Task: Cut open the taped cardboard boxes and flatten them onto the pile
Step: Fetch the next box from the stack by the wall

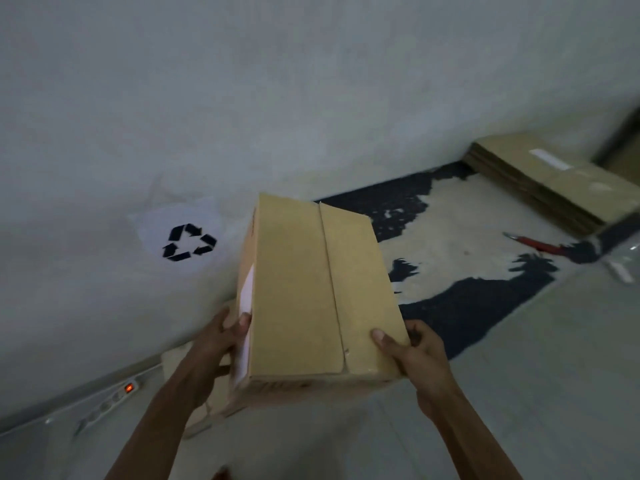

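Both hands are carrying one closed cardboard box point(318, 289) in mid-air, above the floor point(519, 393), near the wall point(242, 98). Left hand point(221, 344) is gripping the box's left side, fingers curled over the white label point(246, 306). Right hand point(412, 351) is gripping the near right corner, thumb lying on top. Both grips clamped on the box.

Top flaps are meeting along a centre seam; tape looks clear, hard to confirm. Box not yet cut.

Risks, as judged:
- Hold is sitting at the near end only, so the far end could be dipping and the box sliding out.
- Red-handled cutter point(533, 244) is lying on the floor near the flattened cardboard pile point(540, 181), well apart from the hands. Blade state unclear; stepping on it or grabbing blind is a hazard.
- Power strip point(114, 400) w/ lit red switch is lying along the wall: trip or drop hazard.
- Dim, blurry light is making seam-finding harder.

Writing: recycling symbol point(188, 242) on a white sheet on the wall. Label text unreadable. No brand visible.
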